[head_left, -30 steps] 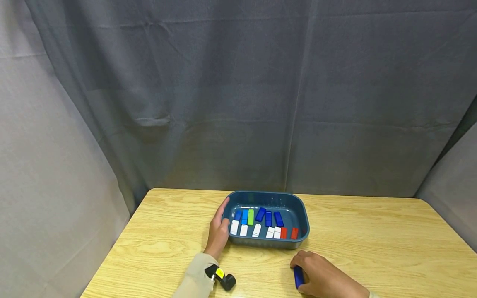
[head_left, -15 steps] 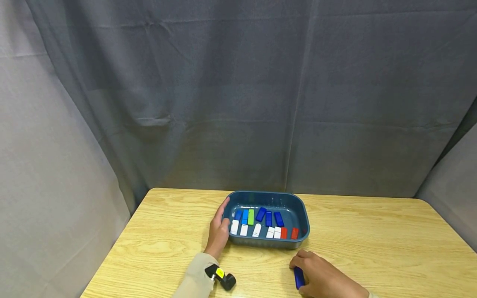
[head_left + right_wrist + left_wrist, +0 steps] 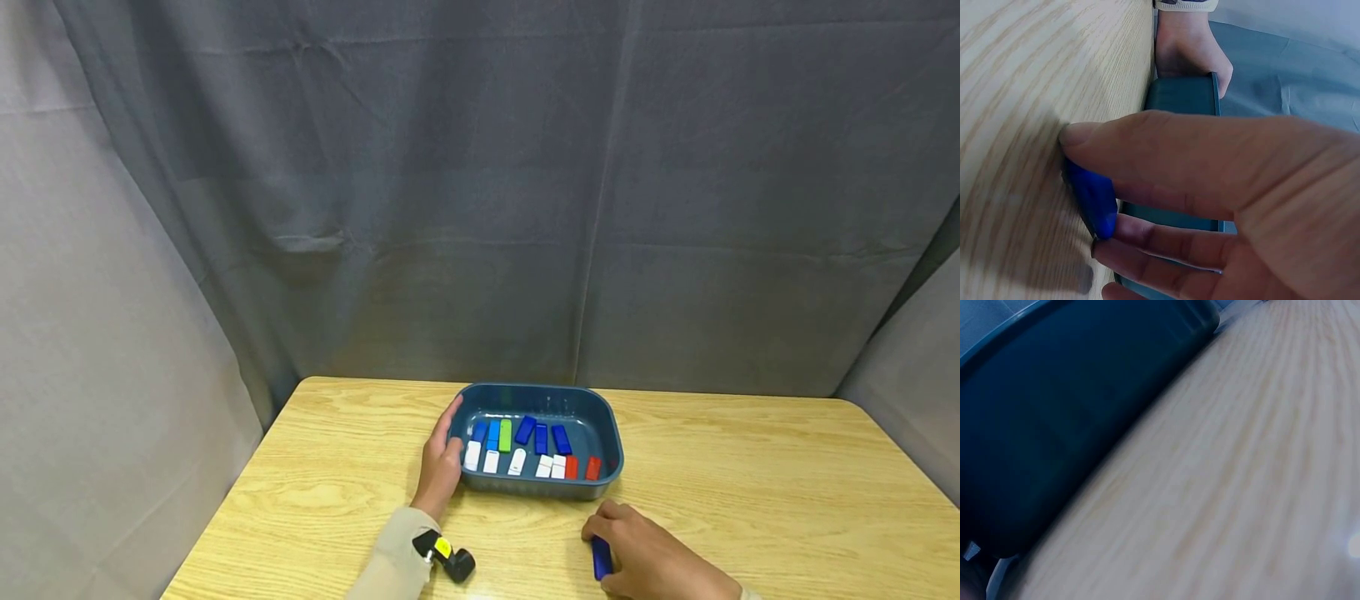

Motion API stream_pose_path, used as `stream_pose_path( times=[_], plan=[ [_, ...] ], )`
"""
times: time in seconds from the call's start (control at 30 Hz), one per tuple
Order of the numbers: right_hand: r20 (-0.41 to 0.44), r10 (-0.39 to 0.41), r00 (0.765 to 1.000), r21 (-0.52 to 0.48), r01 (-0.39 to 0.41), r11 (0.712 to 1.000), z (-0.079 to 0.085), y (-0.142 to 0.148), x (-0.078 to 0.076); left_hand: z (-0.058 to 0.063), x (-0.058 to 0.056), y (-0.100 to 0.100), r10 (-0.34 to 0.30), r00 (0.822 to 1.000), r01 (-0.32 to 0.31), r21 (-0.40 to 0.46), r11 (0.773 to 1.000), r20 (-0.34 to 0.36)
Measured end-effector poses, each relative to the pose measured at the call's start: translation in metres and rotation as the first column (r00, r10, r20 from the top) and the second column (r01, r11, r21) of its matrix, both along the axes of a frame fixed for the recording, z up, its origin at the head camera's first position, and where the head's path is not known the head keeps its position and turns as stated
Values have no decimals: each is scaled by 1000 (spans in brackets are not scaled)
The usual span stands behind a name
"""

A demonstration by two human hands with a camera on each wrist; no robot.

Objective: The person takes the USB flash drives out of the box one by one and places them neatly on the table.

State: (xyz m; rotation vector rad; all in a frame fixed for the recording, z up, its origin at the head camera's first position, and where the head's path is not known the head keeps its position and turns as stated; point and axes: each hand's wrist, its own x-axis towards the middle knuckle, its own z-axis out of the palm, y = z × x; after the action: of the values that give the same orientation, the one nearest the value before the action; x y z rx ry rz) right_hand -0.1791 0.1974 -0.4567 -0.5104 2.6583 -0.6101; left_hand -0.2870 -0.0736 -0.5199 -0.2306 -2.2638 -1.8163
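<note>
Near the front of the table, my right hand (image 3: 651, 552) grips a small glossy dark blue oblong block (image 3: 602, 558). In the right wrist view, the thumb is at one end of the blue block (image 3: 1092, 199) and the fingertips are at the other, close against the tabletop. My left hand (image 3: 438, 468) holds the left wall of a dark teal tray (image 3: 543, 490), its thumb over the rim and fingers along the outside. Inside lie two rows of similar small pieces: blue and green (image 3: 505, 436) behind, white (image 3: 517, 462) and red (image 3: 593, 468) in front.
The wood-grain table (image 3: 750, 475) extends to both sides of the tray. Dark grey curtains (image 3: 465, 208) hang behind it, with lighter cloth (image 3: 112, 333) at the left. A black wrist-worn device (image 3: 453, 565) sticks out from my left sleeve.
Almost nothing has moved. The right hand and the blue block have shifted very slightly, while the left hand stays on the tray.
</note>
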Motion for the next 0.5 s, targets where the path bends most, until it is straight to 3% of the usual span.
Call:
stream_pose_path(
  times=[0.1,0.33,0.4,0.5],
  plan=[
    [-3,-1,1000,0,1,1000,0,0,0,-8,-5,-1,6,1000,-6,-10,1000,-5],
    [-22,11,1000,-1,-11,1000,0,-1,0,17,10,3,-4,1000,4,13,1000,5],
    [-24,12,1000,-3,-12,1000,0,0,0,16,9,3,-3,1000,3,11,1000,5],
    [-39,24,999,-5,-24,1000,-1,1,1,3,2,2,4,1000,-4,6,1000,4]
  ],
)
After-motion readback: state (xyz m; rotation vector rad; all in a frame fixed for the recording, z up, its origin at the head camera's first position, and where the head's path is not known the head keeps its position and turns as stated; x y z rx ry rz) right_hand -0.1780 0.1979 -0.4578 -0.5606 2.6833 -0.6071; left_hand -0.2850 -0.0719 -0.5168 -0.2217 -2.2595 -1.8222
